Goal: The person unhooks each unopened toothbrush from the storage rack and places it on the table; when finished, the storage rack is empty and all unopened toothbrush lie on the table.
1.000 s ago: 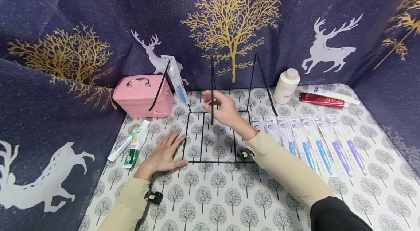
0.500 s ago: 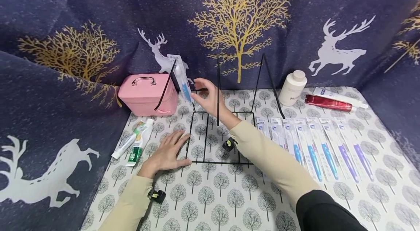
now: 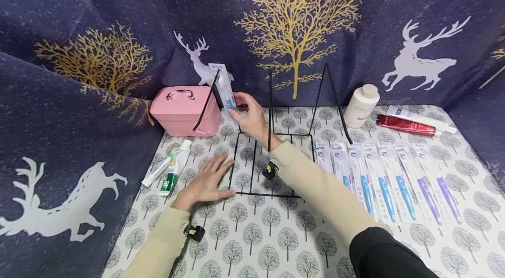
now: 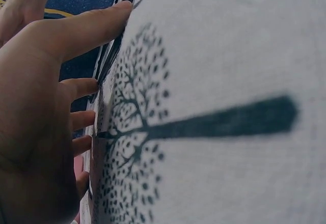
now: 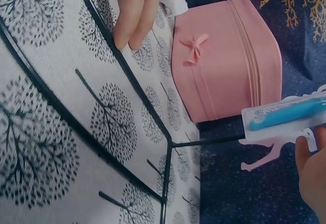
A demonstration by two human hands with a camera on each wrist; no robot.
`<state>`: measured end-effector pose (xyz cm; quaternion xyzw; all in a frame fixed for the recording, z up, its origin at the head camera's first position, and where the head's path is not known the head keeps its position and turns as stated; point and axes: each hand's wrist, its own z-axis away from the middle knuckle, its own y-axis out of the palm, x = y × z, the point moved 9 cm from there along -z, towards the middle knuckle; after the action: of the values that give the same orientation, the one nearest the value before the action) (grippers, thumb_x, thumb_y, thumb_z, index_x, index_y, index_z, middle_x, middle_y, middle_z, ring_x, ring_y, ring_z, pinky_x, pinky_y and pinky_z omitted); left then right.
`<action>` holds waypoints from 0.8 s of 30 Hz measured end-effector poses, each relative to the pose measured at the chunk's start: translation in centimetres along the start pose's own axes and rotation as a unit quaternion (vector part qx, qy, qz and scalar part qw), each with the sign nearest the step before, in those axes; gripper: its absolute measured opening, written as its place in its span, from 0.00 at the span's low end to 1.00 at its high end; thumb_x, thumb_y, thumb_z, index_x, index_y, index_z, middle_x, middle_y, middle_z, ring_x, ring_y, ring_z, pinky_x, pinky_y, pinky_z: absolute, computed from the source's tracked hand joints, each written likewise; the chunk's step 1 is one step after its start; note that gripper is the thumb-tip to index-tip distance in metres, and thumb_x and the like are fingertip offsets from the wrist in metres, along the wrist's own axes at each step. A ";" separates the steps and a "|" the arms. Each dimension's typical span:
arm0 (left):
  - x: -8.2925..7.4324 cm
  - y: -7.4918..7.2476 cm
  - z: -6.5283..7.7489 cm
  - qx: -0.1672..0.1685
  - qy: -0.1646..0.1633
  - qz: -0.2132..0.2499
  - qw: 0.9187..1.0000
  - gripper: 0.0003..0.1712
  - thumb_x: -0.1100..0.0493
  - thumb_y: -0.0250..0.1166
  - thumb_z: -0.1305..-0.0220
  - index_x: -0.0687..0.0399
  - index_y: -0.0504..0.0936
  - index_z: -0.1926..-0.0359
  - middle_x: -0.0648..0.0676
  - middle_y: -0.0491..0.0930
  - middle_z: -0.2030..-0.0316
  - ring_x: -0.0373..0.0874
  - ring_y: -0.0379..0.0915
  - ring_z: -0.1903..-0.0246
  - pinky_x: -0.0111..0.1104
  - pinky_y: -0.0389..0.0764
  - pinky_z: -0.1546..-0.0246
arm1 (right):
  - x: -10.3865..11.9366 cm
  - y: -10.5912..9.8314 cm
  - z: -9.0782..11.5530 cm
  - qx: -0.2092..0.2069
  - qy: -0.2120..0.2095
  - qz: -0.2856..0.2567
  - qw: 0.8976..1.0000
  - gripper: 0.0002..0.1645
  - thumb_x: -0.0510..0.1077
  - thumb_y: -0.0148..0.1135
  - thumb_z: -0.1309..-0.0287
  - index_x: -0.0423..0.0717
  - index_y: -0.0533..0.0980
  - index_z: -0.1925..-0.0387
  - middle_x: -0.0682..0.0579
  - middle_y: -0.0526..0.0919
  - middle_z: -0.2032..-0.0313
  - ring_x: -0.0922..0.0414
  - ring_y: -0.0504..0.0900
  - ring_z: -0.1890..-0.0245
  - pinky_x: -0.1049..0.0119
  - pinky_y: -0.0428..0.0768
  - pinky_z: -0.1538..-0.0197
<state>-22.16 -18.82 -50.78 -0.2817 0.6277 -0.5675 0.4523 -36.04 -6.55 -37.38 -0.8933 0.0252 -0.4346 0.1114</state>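
A packaged blue toothbrush point(image 3: 225, 89) hangs upright, slightly tilted, at the left arm of a black wire rack point(image 3: 252, 194). My right hand point(image 3: 252, 115) reaches through the rack and pinches the package's right edge low down, thumb in front; the far fingers are partly hidden. In the right wrist view, the toothbrush package point(image 5: 285, 116) meets the thumb and a fingertip at the right edge. My left hand point(image 3: 207, 181) lies spread on the tablecloth, its fingertips against the rack's left base bar. The left wrist view shows the left hand point(image 4: 46, 96) with extended fingers.
A pink case point(image 3: 185, 113) stands behind left, with two toothpaste tubes point(image 3: 173, 168) in front of it. Several packaged toothbrushes point(image 3: 384, 181) lie in a row at right. Behind them are a white bottle point(image 3: 360, 107), a red tube point(image 3: 406, 124) and a white tube point(image 3: 420, 119).
My right hand has moved left and back from the rack's middle to the hanging toothbrush package and taken its edge. The left hand stays on the rack's base. The head view has shifted slightly.
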 end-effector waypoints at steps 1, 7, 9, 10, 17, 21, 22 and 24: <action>-0.1 0.0 0.0 0.001 0.001 0.002 1.000 0.56 0.26 0.58 0.53 0.45 0.49 0.30 0.57 0.45 0.29 0.57 0.40 0.31 0.57 0.45 0.34 | -0.1 0.1 0.0 -0.001 0.003 0.002 1.000 0.28 0.42 0.67 0.50 0.46 0.70 0.46 0.48 0.78 0.59 0.56 0.78 0.58 0.55 0.80 0.57; -0.1 0.0 0.0 0.000 0.001 -0.002 1.000 0.55 0.26 0.58 0.53 0.45 0.50 0.30 0.57 0.45 0.30 0.57 0.40 0.31 0.57 0.45 0.34 | -0.3 0.8 0.2 -0.011 0.017 0.028 0.999 0.24 0.41 0.66 0.49 0.43 0.72 0.50 0.47 0.79 0.61 0.56 0.79 0.61 0.64 0.81 0.60; 0.1 0.0 0.0 0.001 -0.002 -0.004 1.000 0.55 0.26 0.57 0.53 0.45 0.50 0.30 0.57 0.45 0.29 0.57 0.40 0.31 0.57 0.45 0.34 | -0.4 1.2 0.2 -0.011 0.024 0.035 0.999 0.20 0.41 0.65 0.48 0.43 0.73 0.52 0.48 0.80 0.63 0.57 0.79 0.63 0.67 0.81 0.61; 0.1 0.1 0.0 0.003 -0.004 -0.005 1.000 0.55 0.25 0.57 0.54 0.45 0.50 0.30 0.57 0.45 0.29 0.57 0.40 0.31 0.57 0.45 0.34 | -0.4 1.3 0.3 -0.011 0.026 0.037 0.999 0.18 0.41 0.64 0.48 0.43 0.74 0.54 0.48 0.80 0.64 0.58 0.79 0.63 0.69 0.81 0.61; 0.2 0.3 -0.2 0.009 -0.008 -0.006 1.000 0.56 0.25 0.57 0.54 0.44 0.49 0.29 0.56 0.44 0.29 0.56 0.39 0.31 0.56 0.45 0.34 | -0.8 1.4 0.6 -0.018 0.026 0.029 0.999 0.10 0.39 0.62 0.46 0.43 0.76 0.60 0.50 0.82 0.66 0.59 0.81 0.64 0.76 0.80 0.63; 0.3 0.3 -0.2 0.009 -0.009 -0.004 1.000 0.56 0.25 0.57 0.54 0.44 0.48 0.29 0.56 0.44 0.29 0.56 0.39 0.31 0.56 0.45 0.34 | -0.9 1.2 0.7 -0.017 0.017 0.027 0.999 0.10 0.39 0.62 0.46 0.43 0.76 0.60 0.50 0.82 0.65 0.59 0.81 0.63 0.76 0.80 0.62; 0.3 0.3 -0.2 0.009 -0.010 -0.003 1.000 0.56 0.25 0.57 0.54 0.43 0.48 0.29 0.56 0.43 0.29 0.56 0.39 0.31 0.56 0.44 0.34 | -0.8 1.2 0.7 -0.015 0.019 0.026 0.999 0.10 0.39 0.62 0.46 0.43 0.76 0.60 0.50 0.82 0.65 0.59 0.81 0.63 0.76 0.80 0.61; 0.3 0.3 -0.2 0.009 -0.012 -0.003 1.000 0.56 0.25 0.57 0.54 0.43 0.48 0.29 0.56 0.43 0.29 0.56 0.39 0.31 0.56 0.44 0.34 | -0.8 1.2 0.8 -0.007 0.025 0.029 0.999 0.11 0.39 0.62 0.46 0.43 0.76 0.60 0.49 0.82 0.64 0.58 0.82 0.62 0.75 0.80 0.61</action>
<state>-22.42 -18.98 -51.16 -0.2859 0.6163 -0.5714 0.4604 -35.83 -7.48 -38.72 -0.8820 0.0574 -0.4529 0.1172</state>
